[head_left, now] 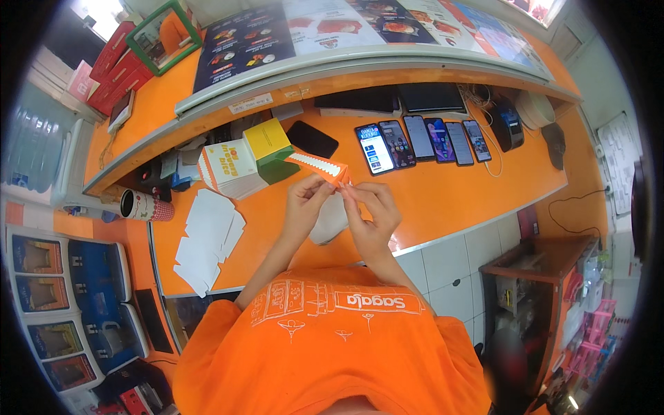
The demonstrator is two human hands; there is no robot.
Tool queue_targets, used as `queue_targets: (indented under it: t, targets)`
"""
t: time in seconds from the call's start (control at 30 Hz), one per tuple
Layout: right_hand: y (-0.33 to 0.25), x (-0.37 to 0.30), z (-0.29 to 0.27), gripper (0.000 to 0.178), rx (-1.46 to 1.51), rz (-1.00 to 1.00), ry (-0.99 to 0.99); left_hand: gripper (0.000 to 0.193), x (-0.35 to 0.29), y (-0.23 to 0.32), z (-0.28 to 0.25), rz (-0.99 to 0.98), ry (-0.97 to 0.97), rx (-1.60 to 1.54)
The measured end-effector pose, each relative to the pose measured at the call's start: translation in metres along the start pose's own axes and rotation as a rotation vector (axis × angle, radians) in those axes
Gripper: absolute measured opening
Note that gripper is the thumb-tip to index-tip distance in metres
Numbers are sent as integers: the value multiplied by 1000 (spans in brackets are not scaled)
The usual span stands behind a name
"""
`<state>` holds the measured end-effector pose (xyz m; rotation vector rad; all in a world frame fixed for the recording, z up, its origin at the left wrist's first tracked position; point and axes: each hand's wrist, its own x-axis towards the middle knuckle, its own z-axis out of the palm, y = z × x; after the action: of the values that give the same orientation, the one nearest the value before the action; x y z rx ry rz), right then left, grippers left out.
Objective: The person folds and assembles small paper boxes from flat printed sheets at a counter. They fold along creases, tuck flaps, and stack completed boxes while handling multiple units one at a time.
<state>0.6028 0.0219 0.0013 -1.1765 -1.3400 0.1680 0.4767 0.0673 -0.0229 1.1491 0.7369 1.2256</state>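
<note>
Between both hands, above the orange counter (290, 257), is a small orange carton (321, 168) with a white zigzag pattern along its side. My left hand (304, 205) pinches its near end from the left. At the same end, the fingers of my right hand (374, 213) are closed on a corner. Beneath my hands lies a white piece (328, 223), partly covered by them. Flat white carton blanks (207, 242) are spread on the counter to the left. Just beyond stand a stack of white cartons (232, 169) and a yellow and green box (268, 146).
Several phones (434, 142) lie in a row at the back right, and a dark phone (312, 140) is nearer the middle. A patterned mug (153, 207) stands at the left edge. A raised shelf (387, 59) overhangs the back. Loose cables (492, 155) are at right.
</note>
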Motion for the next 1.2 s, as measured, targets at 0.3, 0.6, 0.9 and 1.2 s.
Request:
queue_targets:
  t: [0.3,0.6,0.9,1.2]
  targets:
    - [15,-2,10,29,-380,-210,-30,27,-11,2,18,-48,65,91]
    - [64,9,-40,33,-25,519,-215,38,-20,51,-2,575,19,942]
    - [62,-5,-33,50,-140,526,-334,39,-29,26,2,439,34,925]
    - [39,-8,-23,19,436,676,-341,32,-34,3,-1,644,72,1010]
